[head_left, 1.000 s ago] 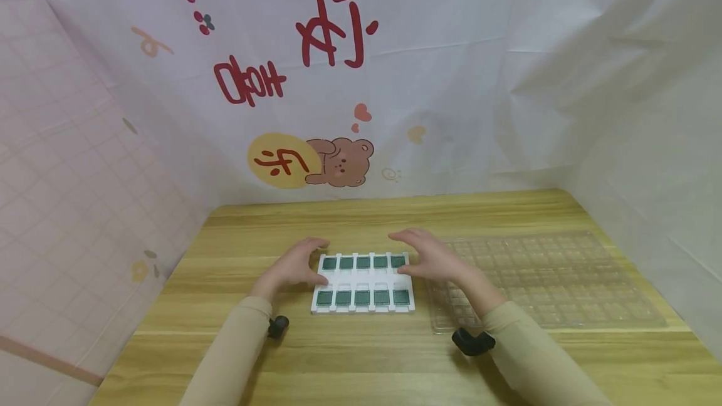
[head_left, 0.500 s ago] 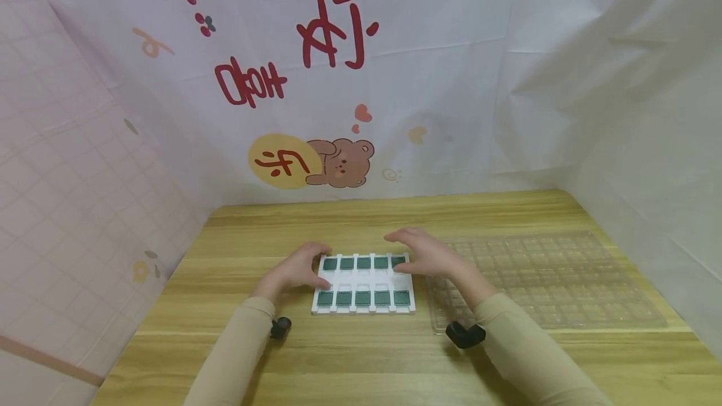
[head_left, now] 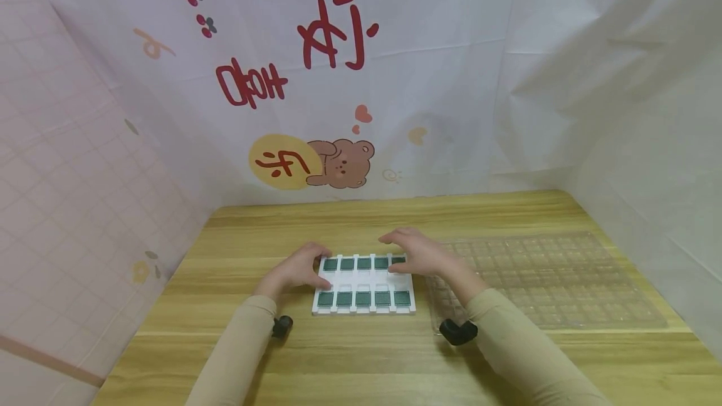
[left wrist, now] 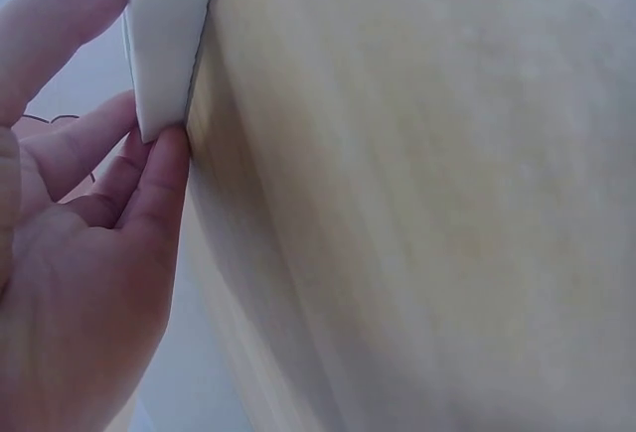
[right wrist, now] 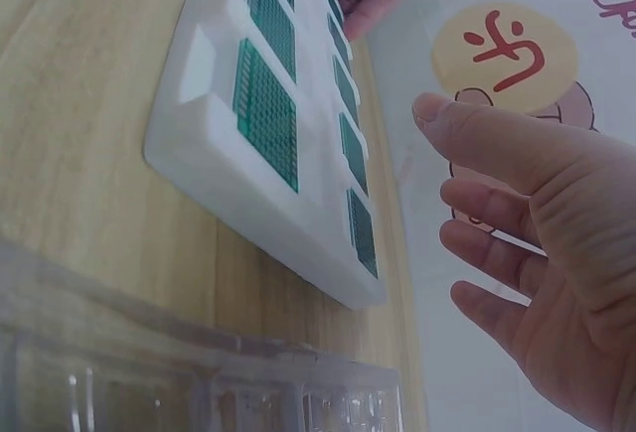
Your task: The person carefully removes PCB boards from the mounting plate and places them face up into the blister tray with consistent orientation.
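Observation:
A white tray (head_left: 351,278) lies flat on the table, holding two rows of small green circuit boards (head_left: 363,299) in its slots. My left hand (head_left: 294,269) holds the tray by its left end. In the left wrist view its fingertips (left wrist: 154,179) touch the white edge, with the thumb along one side. Over the tray's right end my right hand (head_left: 424,254) hovers, thumb and fingers spread apart. From the right wrist view, nothing sits between those fingers, and the thumb stands off the boards. The right hand partly covers the far right board in the head view.
A large clear plastic tray (head_left: 541,281) with many compartments lies to the right, partly beneath my right forearm. White and pink printed sheets (head_left: 440,80) close off the back and sides of the wooden table (head_left: 361,362).
My right hand has drifted left and slightly farther over the white tray's right end. My left hand has shifted slightly right and down. The boards stay in their slots.

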Demonstrator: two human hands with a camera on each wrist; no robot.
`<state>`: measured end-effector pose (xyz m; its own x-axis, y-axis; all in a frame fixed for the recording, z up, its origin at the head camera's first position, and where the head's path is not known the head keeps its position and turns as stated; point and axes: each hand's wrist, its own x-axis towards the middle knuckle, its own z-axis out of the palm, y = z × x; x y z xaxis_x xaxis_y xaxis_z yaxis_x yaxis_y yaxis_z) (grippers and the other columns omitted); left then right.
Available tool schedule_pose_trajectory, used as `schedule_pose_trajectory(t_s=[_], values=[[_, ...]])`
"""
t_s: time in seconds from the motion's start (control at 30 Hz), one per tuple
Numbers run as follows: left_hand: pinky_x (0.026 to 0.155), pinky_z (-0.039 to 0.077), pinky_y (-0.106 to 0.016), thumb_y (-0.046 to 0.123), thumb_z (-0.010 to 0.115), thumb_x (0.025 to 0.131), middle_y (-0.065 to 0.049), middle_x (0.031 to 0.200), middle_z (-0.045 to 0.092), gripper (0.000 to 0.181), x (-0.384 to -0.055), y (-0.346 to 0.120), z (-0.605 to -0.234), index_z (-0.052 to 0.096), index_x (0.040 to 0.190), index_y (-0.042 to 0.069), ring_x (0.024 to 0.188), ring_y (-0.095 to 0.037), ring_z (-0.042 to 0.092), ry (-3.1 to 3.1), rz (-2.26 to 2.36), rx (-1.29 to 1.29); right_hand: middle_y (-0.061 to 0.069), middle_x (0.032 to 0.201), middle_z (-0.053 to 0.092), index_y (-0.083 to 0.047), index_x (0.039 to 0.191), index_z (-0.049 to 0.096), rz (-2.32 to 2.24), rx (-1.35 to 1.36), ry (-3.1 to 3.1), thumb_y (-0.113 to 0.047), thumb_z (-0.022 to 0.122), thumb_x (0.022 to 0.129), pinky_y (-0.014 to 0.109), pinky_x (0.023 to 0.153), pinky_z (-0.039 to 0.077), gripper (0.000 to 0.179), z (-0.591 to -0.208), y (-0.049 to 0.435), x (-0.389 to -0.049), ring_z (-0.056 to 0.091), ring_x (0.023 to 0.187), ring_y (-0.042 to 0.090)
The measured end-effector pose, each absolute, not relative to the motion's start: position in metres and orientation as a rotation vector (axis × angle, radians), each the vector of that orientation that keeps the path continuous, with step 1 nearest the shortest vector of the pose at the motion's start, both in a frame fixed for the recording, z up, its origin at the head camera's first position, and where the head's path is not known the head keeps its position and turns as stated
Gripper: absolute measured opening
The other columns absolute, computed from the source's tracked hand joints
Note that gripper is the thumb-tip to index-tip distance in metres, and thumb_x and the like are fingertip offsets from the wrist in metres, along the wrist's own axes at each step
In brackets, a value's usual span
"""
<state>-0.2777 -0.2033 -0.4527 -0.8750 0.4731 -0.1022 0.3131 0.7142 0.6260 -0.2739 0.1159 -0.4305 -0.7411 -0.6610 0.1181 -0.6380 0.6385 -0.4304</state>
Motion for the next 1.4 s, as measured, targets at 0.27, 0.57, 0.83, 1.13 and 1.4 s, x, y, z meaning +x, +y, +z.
schedule_pose_trajectory(t_s=[0.27,0.57,0.83,1.13,1.4], values=[[0.099,0.042,-0.044,0.02,0.094,0.067,-0.012,0.125,0.053,0.071,-0.278,-0.201,-0.45,0.06,0.126,-0.002,0.109,-0.025,0.05,2.653,0.909,0.6,0.012,0.136,0.057,-0.001,0.136,0.055,-0.694,-1.125,2.814,-0.023,0.08,0.085,0.048,0.108,0.037,0.061,-0.43,0.116,-0.272,0.048,0.128,0.034],[0.094,0.044,-0.042,0.021,0.093,0.068,-0.012,0.122,0.053,0.071,-0.279,-0.202,-0.45,0.06,0.127,-0.001,0.104,-0.023,0.049,2.654,0.876,0.629,0.012,0.133,0.059,-0.001,0.133,0.058,-0.64,-1.072,2.855,-0.021,0.081,0.084,0.048,0.106,0.039,0.058,-0.436,0.122,-0.275,0.051,0.125,0.033],[0.095,0.043,-0.041,0.021,0.093,0.068,-0.012,0.123,0.053,0.07,-0.279,-0.202,-0.451,0.06,0.126,-0.001,0.104,-0.022,0.05,2.662,0.874,0.621,0.009,0.12,0.064,-0.004,0.128,0.062,-0.558,-0.995,2.916,-0.025,0.084,0.08,0.045,0.101,0.043,0.056,-0.44,0.122,-0.276,0.056,0.116,0.029],[0.096,0.043,-0.042,0.021,0.093,0.068,-0.011,0.123,0.054,0.071,-0.28,-0.202,-0.452,0.06,0.127,0.0,0.105,-0.022,0.05,2.656,0.889,0.608,0.006,0.111,0.067,-0.006,0.12,0.067,-0.455,-0.983,2.96,-0.026,0.084,0.079,0.042,0.091,0.049,0.049,-0.447,0.122,-0.278,0.058,0.106,0.027],[0.095,0.044,-0.042,0.021,0.093,0.067,-0.011,0.124,0.054,0.071,-0.281,-0.203,-0.453,0.06,0.127,0.0,0.105,-0.023,0.051,2.648,0.9,0.606,0.004,0.108,0.067,-0.007,0.114,0.069,-0.396,-1.008,2.967,-0.027,0.084,0.078,0.041,0.089,0.05,0.044,-0.447,0.12,-0.275,0.058,0.105,0.027]])
